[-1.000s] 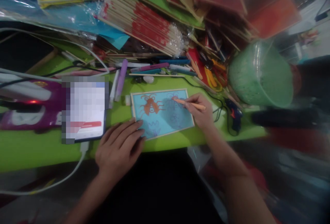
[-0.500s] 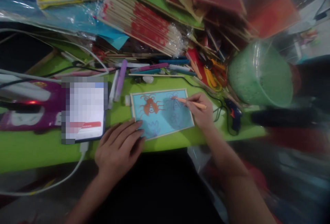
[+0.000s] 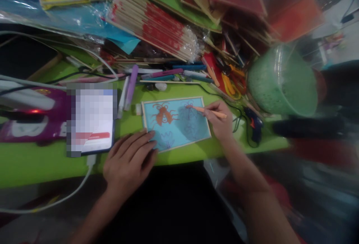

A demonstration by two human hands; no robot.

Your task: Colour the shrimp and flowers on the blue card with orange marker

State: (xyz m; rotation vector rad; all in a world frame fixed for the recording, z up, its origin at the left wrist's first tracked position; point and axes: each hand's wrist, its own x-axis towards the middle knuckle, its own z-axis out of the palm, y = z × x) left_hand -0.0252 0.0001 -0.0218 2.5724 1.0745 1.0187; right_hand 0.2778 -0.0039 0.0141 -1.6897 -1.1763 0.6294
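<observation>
On the flat lime-green table [image 3: 53, 167], nudge nothing toward the dark-edged rectangular phone [image 3: 97, 135] at nine o'clock. With the left hand [image 3: 130, 158], flat, palm down and grasping nothing, pin the light-blue, wood-edged rectangular card [image 3: 178, 130] at its eight-o'clock corner against sliding. Avoid smudging the filled orange-brown bug drawing [image 3: 163, 116] at ten o'clock. At one o'clock, follow the thin purple insect outline [image 3: 189, 113] in short, light strokes with the slim orange pencil [image 3: 211, 112], pinched in the right hand [image 3: 223, 122]. Stay clear of the dark-blue plastic glue gun [image 3: 254, 126] at three o'clock.
</observation>
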